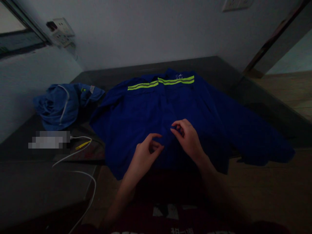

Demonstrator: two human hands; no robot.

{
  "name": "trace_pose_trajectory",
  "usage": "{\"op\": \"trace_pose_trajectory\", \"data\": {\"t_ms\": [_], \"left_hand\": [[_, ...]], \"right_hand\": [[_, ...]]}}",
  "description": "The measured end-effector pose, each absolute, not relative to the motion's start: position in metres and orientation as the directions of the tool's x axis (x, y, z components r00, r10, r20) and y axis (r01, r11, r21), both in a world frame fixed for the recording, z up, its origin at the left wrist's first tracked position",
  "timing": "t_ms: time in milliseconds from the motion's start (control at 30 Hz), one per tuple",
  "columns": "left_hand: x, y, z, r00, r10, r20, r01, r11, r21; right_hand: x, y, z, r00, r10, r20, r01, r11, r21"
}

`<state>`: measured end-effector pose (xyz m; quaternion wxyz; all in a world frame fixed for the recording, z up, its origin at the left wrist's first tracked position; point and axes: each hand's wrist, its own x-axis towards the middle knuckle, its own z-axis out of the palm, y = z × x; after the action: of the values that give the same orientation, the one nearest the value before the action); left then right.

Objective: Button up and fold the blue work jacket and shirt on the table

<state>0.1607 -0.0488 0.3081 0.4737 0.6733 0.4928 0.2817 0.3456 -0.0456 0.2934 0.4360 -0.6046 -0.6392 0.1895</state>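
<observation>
A blue work jacket [136, 110] with yellow-green reflective stripes across the chest lies spread front side up over a dark table. Its right-hand sleeve stretches out past the table's front edge, and its lower hem hangs over that edge. Over the lower middle of the jacket is my left hand [148, 149], thumb and fingers curved with a gap between them. My right hand [184, 133] is just right of it and a little farther off, fingers bent, thumb and fingertip apart. Nothing shows between the fingers of either hand. Whether they touch the cloth is unclear.
A crumpled lighter blue garment [56, 104] with white piping sits on the table's left side. Near it are a yellow pen-like object [83, 145] and a white cable [94, 185] that drops over the front edge. Wall sockets [62, 31] are at the back left.
</observation>
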Motion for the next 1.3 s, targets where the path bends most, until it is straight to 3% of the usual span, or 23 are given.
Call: {"op": "trace_pose_trajectory", "data": {"t_ms": [100,233,367,467,567,767,933,1133,1300], "left_hand": [[0.155,-0.056,0.31,0.414,0.891,-0.185,0.321,0.047,0.946],[0.158,-0.063,0.31,0.517,0.829,-0.214,0.116,0.18,0.977],[0.164,-0.065,0.309,0.518,0.835,-0.186,0.031,0.199,0.98],[0.158,-0.068,0.309,0.411,0.906,-0.101,0.142,0.045,0.989],[0.142,-0.074,0.31,0.367,0.928,0.059,0.381,-0.208,0.901],[0.122,-0.081,0.298,0.726,0.682,0.094,0.493,-0.611,0.619],[0.12,-0.071,0.278,0.676,0.723,0.146,0.628,-0.668,0.399],[0.122,-0.069,0.273,0.644,0.716,0.27,0.591,-0.69,0.418],[0.135,-0.073,0.3,0.595,0.637,0.49,0.498,-0.77,0.398]], "right_hand": [[0.339,-0.077,0.297,0.053,0.9,0.432,0.636,0.303,-0.71],[0.324,-0.119,0.281,-0.103,0.885,0.453,0.628,0.411,-0.661],[0.318,-0.128,0.256,0.004,0.918,0.396,0.603,0.314,-0.734],[0.324,-0.122,0.253,0.157,0.949,0.274,0.453,0.178,-0.874],[0.333,-0.121,0.261,0.215,0.964,0.155,0.305,0.085,-0.949],[0.345,-0.133,0.273,0.178,0.984,-0.001,0.194,-0.036,-0.98],[0.354,-0.132,0.274,0.195,0.979,-0.058,0.161,-0.09,-0.983],[0.361,-0.133,0.272,0.237,0.969,-0.066,0.162,-0.107,-0.981],[0.366,-0.142,0.283,0.163,0.984,-0.076,0.122,-0.097,-0.988]]}}
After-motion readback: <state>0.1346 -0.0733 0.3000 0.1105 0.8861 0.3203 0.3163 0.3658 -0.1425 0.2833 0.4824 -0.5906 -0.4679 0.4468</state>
